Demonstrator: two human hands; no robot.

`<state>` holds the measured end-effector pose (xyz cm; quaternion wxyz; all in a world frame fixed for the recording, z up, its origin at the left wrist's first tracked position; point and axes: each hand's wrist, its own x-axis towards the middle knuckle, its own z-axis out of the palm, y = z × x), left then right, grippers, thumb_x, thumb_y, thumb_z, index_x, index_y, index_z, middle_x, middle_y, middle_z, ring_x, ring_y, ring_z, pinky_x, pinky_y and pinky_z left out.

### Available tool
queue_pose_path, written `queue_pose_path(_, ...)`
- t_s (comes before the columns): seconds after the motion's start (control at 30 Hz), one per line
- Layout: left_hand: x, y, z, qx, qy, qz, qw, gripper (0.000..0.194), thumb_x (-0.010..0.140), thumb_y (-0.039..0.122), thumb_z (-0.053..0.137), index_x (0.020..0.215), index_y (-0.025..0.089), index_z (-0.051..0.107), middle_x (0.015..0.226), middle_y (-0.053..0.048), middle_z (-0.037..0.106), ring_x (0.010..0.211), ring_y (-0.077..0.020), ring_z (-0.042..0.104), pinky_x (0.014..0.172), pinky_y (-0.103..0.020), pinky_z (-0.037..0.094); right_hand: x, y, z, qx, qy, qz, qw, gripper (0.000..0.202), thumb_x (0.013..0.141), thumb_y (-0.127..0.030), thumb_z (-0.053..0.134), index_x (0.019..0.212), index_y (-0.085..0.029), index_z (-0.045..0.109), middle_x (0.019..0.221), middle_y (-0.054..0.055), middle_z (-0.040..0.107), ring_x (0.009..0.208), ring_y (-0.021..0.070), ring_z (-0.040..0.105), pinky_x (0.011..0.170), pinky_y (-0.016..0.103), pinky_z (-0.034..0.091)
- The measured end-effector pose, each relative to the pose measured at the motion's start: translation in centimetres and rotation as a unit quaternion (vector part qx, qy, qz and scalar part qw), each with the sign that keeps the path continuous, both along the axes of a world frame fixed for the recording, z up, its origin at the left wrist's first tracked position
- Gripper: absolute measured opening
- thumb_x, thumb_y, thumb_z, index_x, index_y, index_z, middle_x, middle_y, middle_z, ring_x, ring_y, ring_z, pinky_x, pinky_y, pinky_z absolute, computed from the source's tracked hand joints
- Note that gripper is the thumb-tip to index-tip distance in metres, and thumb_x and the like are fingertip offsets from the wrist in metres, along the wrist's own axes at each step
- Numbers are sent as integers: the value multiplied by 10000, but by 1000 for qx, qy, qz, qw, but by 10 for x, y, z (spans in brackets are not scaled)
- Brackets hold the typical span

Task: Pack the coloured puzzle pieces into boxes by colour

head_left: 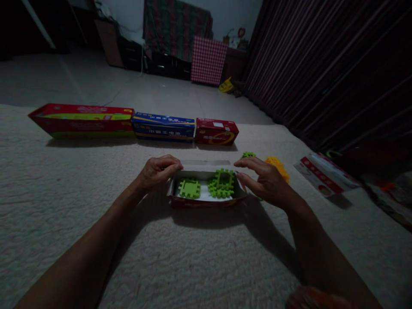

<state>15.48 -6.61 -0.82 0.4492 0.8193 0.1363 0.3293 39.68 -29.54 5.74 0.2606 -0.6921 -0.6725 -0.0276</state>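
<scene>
An open cardboard box lies in front of me on the pale quilted cover, its long flap tipped back on the far side. Inside, a flat green interlocking block rests at the left, and several more green blocks are piled at the right, one standing up above the rim. My left hand has its fingers curled together at the far left corner, gripping the box edge. At the right end is my right hand, thumb and forefinger apart beside the end flap, with nothing visible between them.
A long red-and-green box, a blue box and a red box stand in a row beyond. Yellow blocks and a green block lie past my right hand. A white-and-red carton sits farther right, near dark curtains.
</scene>
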Motion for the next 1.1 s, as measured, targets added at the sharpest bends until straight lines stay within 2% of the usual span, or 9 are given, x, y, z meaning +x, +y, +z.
queue_pose_path(0.23,0,-1,1,3,-4,6,1000,233,831,340,646,711,168,747,808,-78,740,750,-182,677,686,-303,545,-15,29,6,-103,-22,-40,994,252,942,-339,584,1091,-173,701,1083,118,728,980,249,679,872,397,530)
queue_pose_path(0.4,0,-1,1,13,-7,2,1000,231,837,333,633,716,175,749,813,-74,743,760,-176,685,690,-297,548,-19,35,9,-159,-60,-75,983,182,833,-234,677,1003,-188,725,1002,89,728,919,246,677,824,368,512)
queue_pose_path(0.5,1,-1,0,12,-11,1,1000,220,837,319,632,722,174,752,811,-72,742,738,-166,677,686,-293,548,-19,35,10,-151,-64,-81,983,163,824,-193,666,973,-196,733,981,77,726,902,235,673,810,355,504)
queue_pose_path(0.6,1,-1,0,7,-11,4,1000,222,834,321,635,717,170,750,810,-73,739,726,-162,668,681,-292,547,-20,35,16,-113,-49,-80,989,158,848,-220,664,983,-193,742,987,79,720,897,225,670,804,349,502)
queue_pose_path(0.77,1,0,1,10,-1,-1,1000,231,836,329,628,718,167,742,807,-70,734,731,-164,666,694,-303,546,-37,39,28,-57,-33,-51,997,113,853,-220,671,930,-192,749,881,63,696,799,194,647,750,329,491)
queue_pose_path(0.9,1,0,0,10,-5,0,1000,231,840,330,624,722,167,738,811,-73,733,751,-171,675,706,-310,541,-57,51,25,-62,-41,-29,997,93,850,-226,679,927,-194,719,892,58,713,782,189,642,734,321,480)
queue_pose_path(1.1,2,-1,0,8,-14,-5,1000,221,840,308,617,716,174,741,807,-68,738,762,-170,678,716,-307,540,-90,67,16,-104,-122,-10,987,51,882,-236,664,868,-190,679,848,69,692,761,195,603,715,330,432)
